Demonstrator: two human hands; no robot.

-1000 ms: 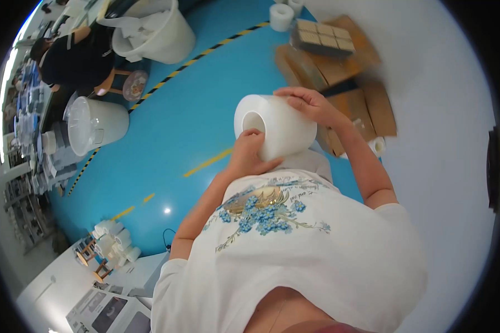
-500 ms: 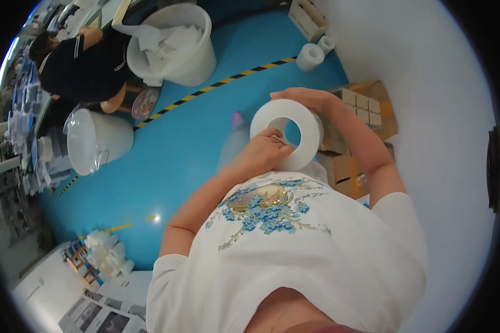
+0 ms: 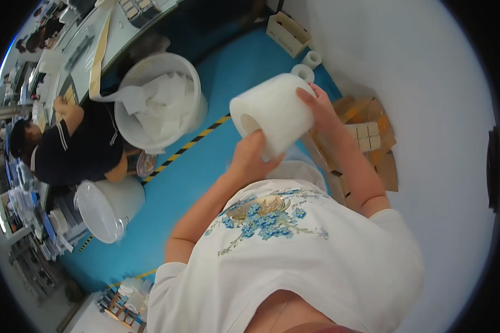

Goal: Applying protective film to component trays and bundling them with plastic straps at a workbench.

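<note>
A thick white roll (image 3: 283,108) of smooth sheet material is held in front of my body, tilted, with its hollow end facing the lower left. My left hand (image 3: 251,160) grips that end, its fingers reaching into the core, where they are partly hidden. At the opposite end, my right hand (image 3: 319,108) is closed round the roll's edge, fingers bent against it. Which material is wound on the roll cannot be made out.
Left of me, a large white bin (image 3: 129,125) holds crumpled white sheets, and a second white bucket (image 3: 125,200) stands nearer. A person (image 3: 86,144) sits at the bench. Open cardboard boxes (image 3: 386,136) line the right wall; smaller rolls (image 3: 312,59) and a cream box (image 3: 288,34) are beyond.
The roll has swung from showing its ring-shaped end to showing its side, its hollow end now at the lower left. Both hands turned with it. My view has shifted toward the bench.
</note>
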